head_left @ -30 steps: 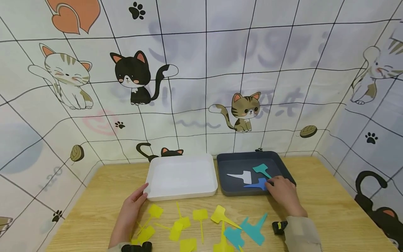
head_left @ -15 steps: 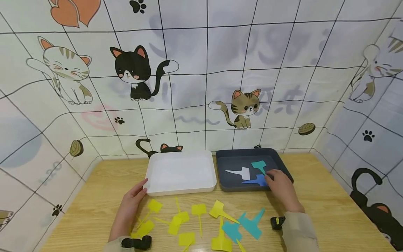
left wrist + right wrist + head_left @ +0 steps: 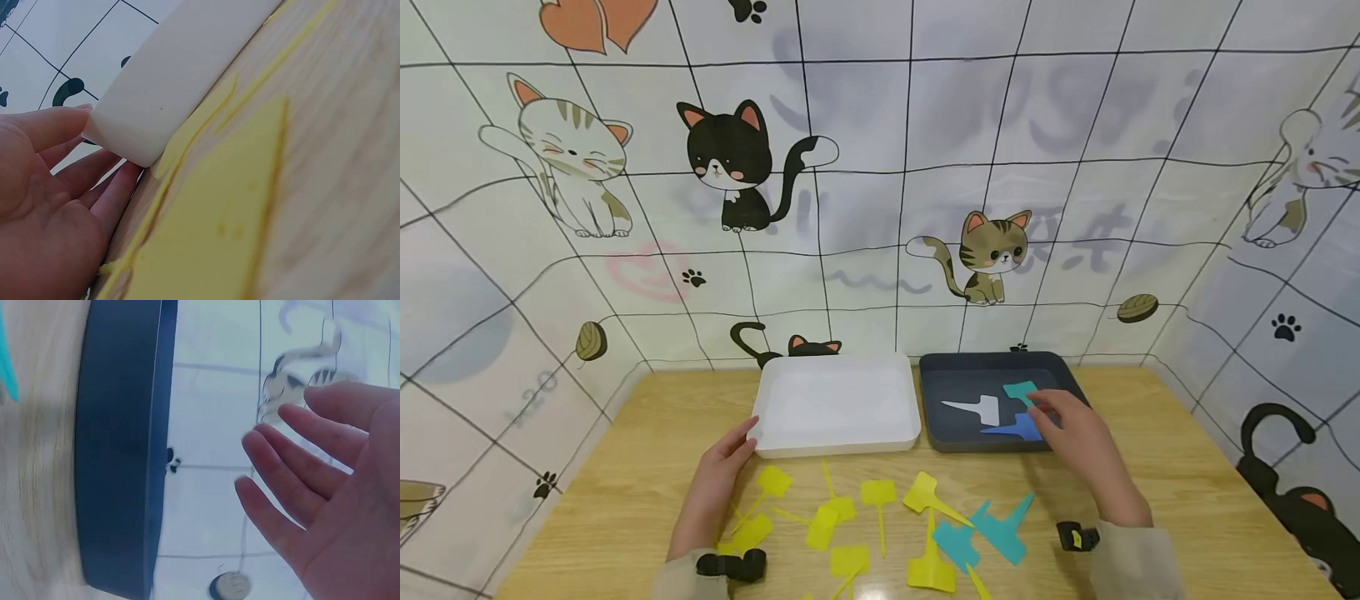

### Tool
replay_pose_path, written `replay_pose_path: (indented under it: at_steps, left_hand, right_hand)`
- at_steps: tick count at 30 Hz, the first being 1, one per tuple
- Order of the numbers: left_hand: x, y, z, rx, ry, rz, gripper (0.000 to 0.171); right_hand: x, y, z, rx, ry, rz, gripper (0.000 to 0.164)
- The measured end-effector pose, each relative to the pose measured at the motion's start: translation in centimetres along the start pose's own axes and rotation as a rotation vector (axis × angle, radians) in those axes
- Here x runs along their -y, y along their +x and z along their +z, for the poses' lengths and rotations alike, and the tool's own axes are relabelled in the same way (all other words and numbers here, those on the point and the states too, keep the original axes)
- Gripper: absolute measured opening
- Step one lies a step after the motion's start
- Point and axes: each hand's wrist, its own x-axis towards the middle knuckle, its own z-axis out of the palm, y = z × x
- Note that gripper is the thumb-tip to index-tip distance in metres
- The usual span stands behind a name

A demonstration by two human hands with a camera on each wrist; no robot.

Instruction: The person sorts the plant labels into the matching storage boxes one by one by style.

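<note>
My left hand holds the left front corner of an upright white tray; in the left wrist view the thumb lies at its rim and the fingers reach low on its wall. My right hand is over the right front side of a dark grey tray. Its fingers are loosely spread with nothing between them, as the right wrist view shows. Inside the dark tray lie a white T-shaped plant label, a blue label and a teal-green label, partly covered by the right fingers.
In front of the trays, several yellow plant labels are scattered over the wooden table, some overlapping. Two light-blue labels lie at their right end. A cat-printed wall cloth stands close behind both trays.
My right hand has let go of the blue label and lifted slightly, its fingers opening. The left hand stays at the white tray's corner. The head view has shifted a little.
</note>
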Motion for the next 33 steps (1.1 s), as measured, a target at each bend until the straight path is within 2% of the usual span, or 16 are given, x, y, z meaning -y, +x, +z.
replay_pose_path:
  at_steps: [7, 13, 21, 25, 29, 33]
  left_hand:
    - [-0.3, 0.1, -0.1, 0.014, -0.017, 0.001, 0.043]
    - [-0.2, 0.0, 0.0, 0.014, -0.018, -0.004, 0.042]
    - [-0.1, -0.2, -0.1, 0.012, -0.009, -0.005, 0.044]
    - [-0.1, -0.3, 0.0, 0.003, 0.013, -0.018, 0.044]
    - [-0.3, -0.3, 0.0, 0.0, 0.037, -0.018, 0.042]
    - [-0.4, -0.3, 0.1, 0.009, 0.037, -0.022, 0.041]
  right_hand:
    - [2.8, -1.7, 0.1, 0.122, -0.053, -0.058, 0.033]
    - [3.8, -2.6, 0.8, 0.214, -0.025, -0.047, 0.036]
    - [3.9, -3.0, 1.2, 0.22, -0.03, -0.079, 0.032]
    - [3.8, -2.9, 1.4, 0.251, -0.032, -0.078, 0.033]
    - [3.9, -2.7, 1.5, 0.346, -0.003, -0.056, 0.029]
    - [4.1, -2.8, 1.9, 0.5, 0.087, -0.01, 0.034]
